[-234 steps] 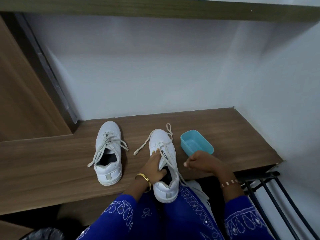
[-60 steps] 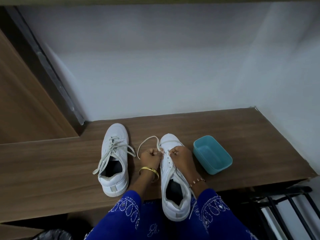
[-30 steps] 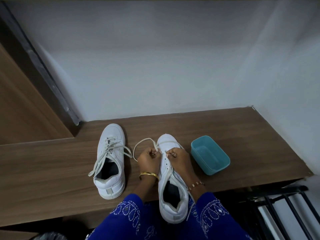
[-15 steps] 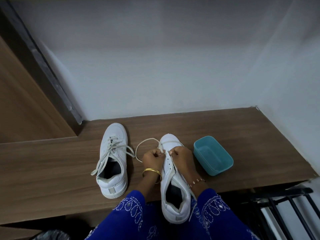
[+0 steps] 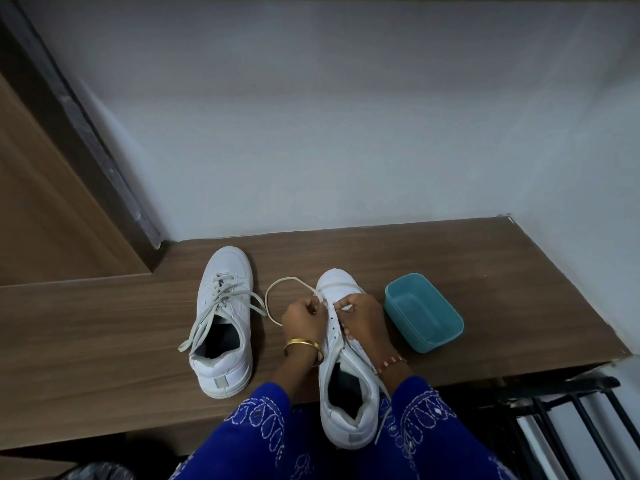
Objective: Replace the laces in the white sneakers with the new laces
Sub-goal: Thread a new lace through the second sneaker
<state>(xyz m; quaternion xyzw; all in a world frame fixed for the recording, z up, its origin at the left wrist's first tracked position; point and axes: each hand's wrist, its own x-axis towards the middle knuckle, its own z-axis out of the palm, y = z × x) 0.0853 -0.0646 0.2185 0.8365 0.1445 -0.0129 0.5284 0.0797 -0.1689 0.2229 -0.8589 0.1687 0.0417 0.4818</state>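
Lace loop widened, both hands pinching it over near sneaker toe

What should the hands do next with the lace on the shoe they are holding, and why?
Probably pull the lace out of the next eyelet. Both the left hand and right hand pinch it near the toe of the right sneaker, where the lower eyelets look empty.

Right hand is moved off tabletop edge onto near sneaker, joined by left hand at front eyelets; lace loop is drawn leftward, lace pinched by both.
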